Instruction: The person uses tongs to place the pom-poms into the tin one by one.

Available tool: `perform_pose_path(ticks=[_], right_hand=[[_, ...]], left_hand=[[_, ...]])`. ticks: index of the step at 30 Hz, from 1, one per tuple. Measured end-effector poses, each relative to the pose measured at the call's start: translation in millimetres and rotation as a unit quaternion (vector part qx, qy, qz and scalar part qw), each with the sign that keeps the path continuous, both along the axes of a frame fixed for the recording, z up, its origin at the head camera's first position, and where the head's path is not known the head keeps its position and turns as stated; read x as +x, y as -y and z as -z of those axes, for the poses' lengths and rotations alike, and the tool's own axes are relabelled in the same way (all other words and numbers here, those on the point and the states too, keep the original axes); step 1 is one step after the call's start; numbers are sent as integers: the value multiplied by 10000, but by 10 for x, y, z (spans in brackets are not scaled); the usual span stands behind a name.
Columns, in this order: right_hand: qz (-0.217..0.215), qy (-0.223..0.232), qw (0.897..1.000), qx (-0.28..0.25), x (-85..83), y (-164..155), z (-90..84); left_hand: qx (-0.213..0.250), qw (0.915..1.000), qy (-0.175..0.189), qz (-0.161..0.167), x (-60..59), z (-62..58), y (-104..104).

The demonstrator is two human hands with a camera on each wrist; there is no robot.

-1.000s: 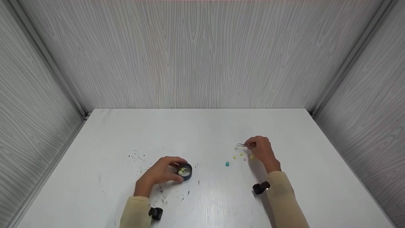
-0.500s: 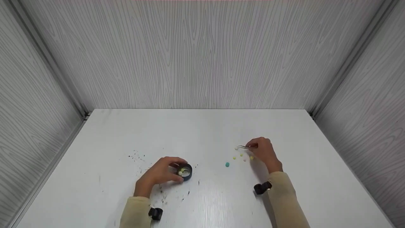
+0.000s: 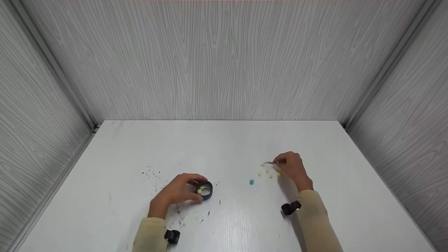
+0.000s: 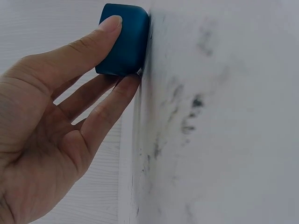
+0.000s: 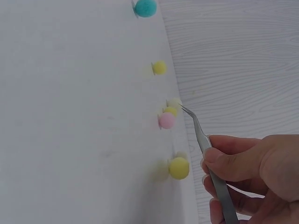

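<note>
Two hands busy – left hand (image 3: 175, 193) gripping blue cup (image 3: 205, 189), right hand (image 3: 292, 167) pinching tweezers (image 5: 205, 151) – tips at pale pom-pom (image 5: 174, 102).

Slim tweezers (image 5: 205, 149) of smooth, shiny metal; fuzzy matt pompoms (image 5: 179, 168); a matt blue plastic cup (image 4: 124, 39); a smooth white desk (image 3: 224, 140) with faint wood grain.

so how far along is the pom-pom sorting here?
Partly done: about three small balls already lie in the blue ring cup, which the left hand holds steady. In hand: the right hand grips tweezers whose tips are at a pale ball. Left on the table: teal ball, pink ball and about three yellow ones.
</note>
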State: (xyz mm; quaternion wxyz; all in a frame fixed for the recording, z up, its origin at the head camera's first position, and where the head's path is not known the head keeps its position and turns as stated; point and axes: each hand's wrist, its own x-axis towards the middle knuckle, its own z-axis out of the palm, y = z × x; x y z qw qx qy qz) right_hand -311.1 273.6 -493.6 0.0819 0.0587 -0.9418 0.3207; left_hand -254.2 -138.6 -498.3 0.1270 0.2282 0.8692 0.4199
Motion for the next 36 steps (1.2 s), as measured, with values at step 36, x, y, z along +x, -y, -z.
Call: perform_pose_path(ticks=[36], right_hand=[[-1801, -851, 9795, -300, 439, 1097, -382]], left_hand=[[61, 10000, 32, 11, 15, 18, 47]])
